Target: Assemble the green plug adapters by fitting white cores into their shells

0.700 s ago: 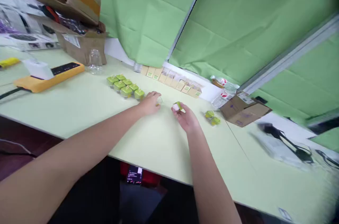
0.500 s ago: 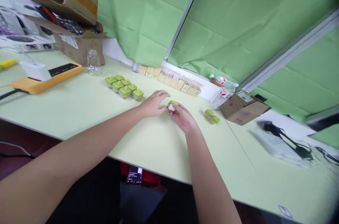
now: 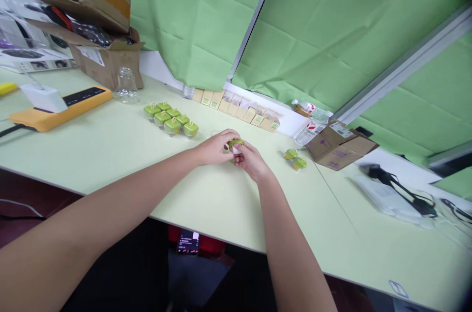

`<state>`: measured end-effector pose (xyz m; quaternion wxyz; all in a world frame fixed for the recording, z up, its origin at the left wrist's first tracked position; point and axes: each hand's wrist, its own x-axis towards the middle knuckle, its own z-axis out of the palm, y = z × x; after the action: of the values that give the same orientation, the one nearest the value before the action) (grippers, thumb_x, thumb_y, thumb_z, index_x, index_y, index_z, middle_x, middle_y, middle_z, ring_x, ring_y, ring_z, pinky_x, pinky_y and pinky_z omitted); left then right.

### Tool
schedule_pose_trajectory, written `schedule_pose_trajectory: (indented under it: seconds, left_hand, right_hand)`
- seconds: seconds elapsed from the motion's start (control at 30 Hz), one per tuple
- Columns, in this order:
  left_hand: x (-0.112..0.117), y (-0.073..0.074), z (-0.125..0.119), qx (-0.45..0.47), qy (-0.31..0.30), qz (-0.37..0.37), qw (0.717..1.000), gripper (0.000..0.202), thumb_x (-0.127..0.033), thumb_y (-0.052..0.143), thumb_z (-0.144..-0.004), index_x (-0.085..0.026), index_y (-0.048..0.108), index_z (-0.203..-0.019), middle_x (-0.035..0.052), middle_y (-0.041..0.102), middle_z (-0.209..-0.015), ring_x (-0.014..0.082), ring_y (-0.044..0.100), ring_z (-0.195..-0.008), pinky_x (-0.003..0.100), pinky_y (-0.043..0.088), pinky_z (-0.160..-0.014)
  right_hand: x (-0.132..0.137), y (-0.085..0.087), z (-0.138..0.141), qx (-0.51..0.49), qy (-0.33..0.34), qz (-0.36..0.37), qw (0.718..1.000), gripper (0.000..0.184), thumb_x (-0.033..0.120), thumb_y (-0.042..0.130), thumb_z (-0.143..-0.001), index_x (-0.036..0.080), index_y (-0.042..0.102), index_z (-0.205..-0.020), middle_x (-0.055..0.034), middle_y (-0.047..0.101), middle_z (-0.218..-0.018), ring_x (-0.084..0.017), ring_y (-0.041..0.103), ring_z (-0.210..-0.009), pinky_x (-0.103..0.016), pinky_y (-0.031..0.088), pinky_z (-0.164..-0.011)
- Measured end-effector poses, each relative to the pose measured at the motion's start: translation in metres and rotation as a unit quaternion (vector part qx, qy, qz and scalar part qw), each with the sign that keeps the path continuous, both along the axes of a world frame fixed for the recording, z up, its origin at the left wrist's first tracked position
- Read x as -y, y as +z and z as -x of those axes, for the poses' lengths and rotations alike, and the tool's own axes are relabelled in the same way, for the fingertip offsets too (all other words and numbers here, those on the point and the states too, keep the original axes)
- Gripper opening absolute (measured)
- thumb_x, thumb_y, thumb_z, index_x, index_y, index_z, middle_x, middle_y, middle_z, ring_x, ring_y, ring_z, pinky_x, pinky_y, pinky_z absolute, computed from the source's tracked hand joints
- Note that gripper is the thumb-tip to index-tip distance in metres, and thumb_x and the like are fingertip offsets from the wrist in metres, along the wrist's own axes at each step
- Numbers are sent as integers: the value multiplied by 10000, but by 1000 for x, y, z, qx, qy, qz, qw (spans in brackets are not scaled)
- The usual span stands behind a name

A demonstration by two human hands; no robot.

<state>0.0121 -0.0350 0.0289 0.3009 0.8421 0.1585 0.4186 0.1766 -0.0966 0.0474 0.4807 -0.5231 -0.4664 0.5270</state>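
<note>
The right hand [image 3: 255, 163] pinches a small green-and-white piece [image 3: 235, 145], the left hand [image 3: 215, 149] curls its fingers round the piece's nine o'clock side, grip unclear, with green-lidded cups [image 3: 172, 127] at its ten o'clock and a matching pair [image 3: 291, 154] at three.

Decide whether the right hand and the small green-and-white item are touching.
Touching: the head view shows the right hand gripping the small green-and-white item, its fingers against it with no gap.
</note>
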Motion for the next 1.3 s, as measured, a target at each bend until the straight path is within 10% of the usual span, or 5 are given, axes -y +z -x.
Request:
schedule_pose_trajectory:
  seconds: [0.6,0.97,1.3]
  left_hand:
    - [-3,-5,-8,5,-51,115,992,479,-215,623,-794,-165,628,-1270,116,673,-1269,208,691,-1009,319,563,-855]
    - [5,3,0,-10,-34,189,981,486,-166,677,-679,-207,570,-1151,-32,627,-774,113,600,-646,232,470,-613]
    - [-10,-3,1,45,25,170,984,444,-196,703,-675,-216,509,-1074,31,665,-1042,115,653,-748,242,508,-678]
  right_hand:
    - [-5,-2,14,25,-67,22,997,167,275,607,-637,186,613,-779,24,561,-595,-110,498,-498,-229,355,-436]
    - [-4,-5,4,92,-67,-4,993,180,381,605,-697,211,622,-752,30,494,-598,-108,392,-496,-241,339,-414]
    - [-6,-2,2,24,-65,-29,997,263,402,542,-728,205,625,-881,44,478,-576,-109,359,-476,-262,374,-461]
